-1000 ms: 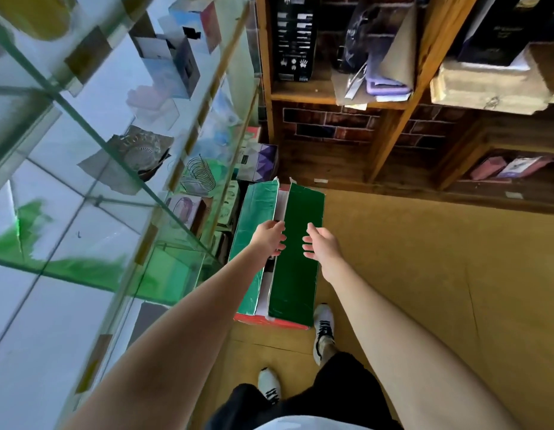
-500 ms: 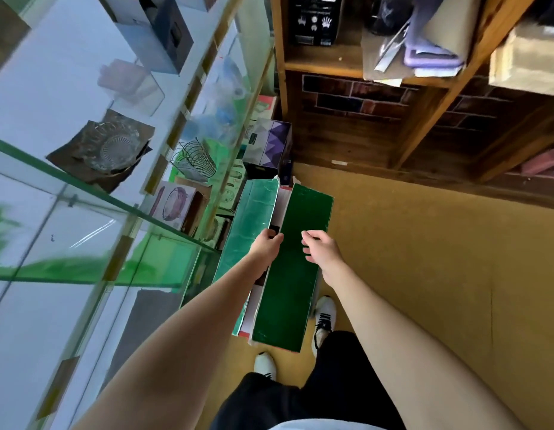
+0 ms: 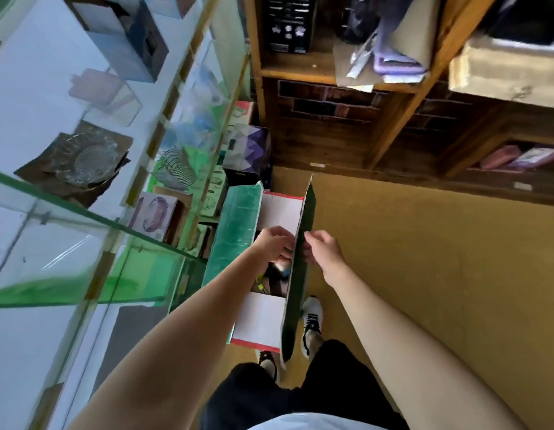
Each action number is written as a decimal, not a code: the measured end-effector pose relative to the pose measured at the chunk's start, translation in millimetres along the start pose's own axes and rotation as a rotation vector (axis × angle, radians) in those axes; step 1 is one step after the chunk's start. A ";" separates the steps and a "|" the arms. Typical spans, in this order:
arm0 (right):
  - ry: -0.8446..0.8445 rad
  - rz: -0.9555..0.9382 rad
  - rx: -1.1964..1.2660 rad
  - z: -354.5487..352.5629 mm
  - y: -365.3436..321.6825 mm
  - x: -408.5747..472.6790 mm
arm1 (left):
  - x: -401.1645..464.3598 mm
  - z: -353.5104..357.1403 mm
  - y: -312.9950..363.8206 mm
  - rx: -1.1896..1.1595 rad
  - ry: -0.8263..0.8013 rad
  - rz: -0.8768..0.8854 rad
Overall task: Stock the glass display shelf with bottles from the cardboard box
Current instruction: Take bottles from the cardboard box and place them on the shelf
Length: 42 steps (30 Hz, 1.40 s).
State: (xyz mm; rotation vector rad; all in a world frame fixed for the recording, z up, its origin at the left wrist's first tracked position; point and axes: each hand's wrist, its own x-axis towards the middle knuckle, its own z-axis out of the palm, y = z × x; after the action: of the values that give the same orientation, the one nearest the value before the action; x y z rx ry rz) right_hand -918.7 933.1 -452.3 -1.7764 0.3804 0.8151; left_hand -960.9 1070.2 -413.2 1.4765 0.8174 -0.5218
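The glass display shelf (image 3: 67,209) stood left of the cardboard box (image 3: 263,318), close enough that bottles could be passed across without a step. The box sat on the floor (image 3: 424,259) at the person's feet, its left flap (image 3: 235,231) folded out toward the shelf. The left hand (image 3: 274,245) reached into the opening, fingers curled at the right flap's inner face; what they held, I could not tell. Dark shapes inside, likely bottles (image 3: 269,280), were too blurred to be sure. The right hand (image 3: 323,248) pinched the right flap (image 3: 300,268) from outside, standing it upright, probably to clear the opening.
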 end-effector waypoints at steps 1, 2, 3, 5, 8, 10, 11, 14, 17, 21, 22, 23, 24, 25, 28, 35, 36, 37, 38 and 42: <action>0.041 -0.008 0.001 -7.0 0.7 -4.8 | -1.1 6.9 3.2 0.016 -0.048 0.013; 0.084 -0.015 0.010 -15.1 0.9 -8.5 | -2.1 14.8 8.0 0.034 -0.093 0.021; 0.117 -0.019 0.020 -22.0 1.0 -11.5 | -2.8 21.9 11.6 0.047 -0.130 0.027; 0.168 -0.022 0.045 -38.8 0.8 -16.9 | -3.4 39.4 19.6 0.073 -0.188 0.039; 0.204 -0.011 0.105 -63.7 2.8 -20.4 | -3.4 64.5 24.1 0.107 -0.216 0.015; 0.217 -0.008 0.132 -77.3 3.7 -18.1 | -1.6 78.9 25.5 0.107 -0.236 -0.010; 0.219 -0.004 0.144 -83.7 4.0 -16.3 | 1.0 86.1 24.9 0.119 -0.238 -0.025; 0.196 0.026 0.159 -102.0 12.4 -5.4 | 12.9 107.7 20.2 0.180 -0.213 -0.079; 0.158 0.053 0.172 -117.9 20.7 6.5 | 30.7 127.1 11.5 0.238 -0.150 -0.118; 0.118 0.080 0.152 -137.5 28.2 21.1 | 49.3 143.3 -1.8 0.330 -0.074 -0.154; 0.107 0.083 0.146 -141.8 29.7 24.4 | 52.7 145.4 -4.2 0.348 -0.068 -0.160; 0.096 0.086 0.141 -146.6 30.3 28.4 | 55.4 148.2 -5.9 0.362 -0.076 -0.180; 0.087 0.090 0.136 -149.6 30.5 31.5 | 57.5 149.5 -8.1 0.366 -0.089 -0.203; 0.076 0.094 0.126 -151.9 30.1 34.4 | 58.4 151.0 -9.8 0.358 -0.085 -0.213; 0.039 0.109 0.094 -150.4 26.4 42.1 | 59.9 151.3 -12.5 0.284 0.031 -0.208; -0.102 0.069 0.069 -94.2 6.1 51.6 | 49.6 99.1 -0.9 0.065 0.347 -0.108; -0.123 0.065 0.066 -81.6 3.4 50.5 | 46.5 86.7 -0.3 0.025 0.360 -0.097; -0.142 0.066 0.062 -68.3 1.2 48.6 | 42.0 73.4 -0.4 -0.010 0.369 -0.093; -0.158 0.066 0.057 -54.2 -0.8 45.8 | 38.0 58.6 -1.3 -0.035 0.380 -0.088; -0.206 0.062 0.037 2.8 -3.8 27.7 | 20.1 -3.0 -14.0 -0.056 0.423 -0.073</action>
State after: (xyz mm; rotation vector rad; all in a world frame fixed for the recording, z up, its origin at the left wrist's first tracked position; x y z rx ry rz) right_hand -897.6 940.7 -469.2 -1.6351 0.3135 1.0181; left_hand -959.1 1075.8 -437.2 1.5314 1.2096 -0.2374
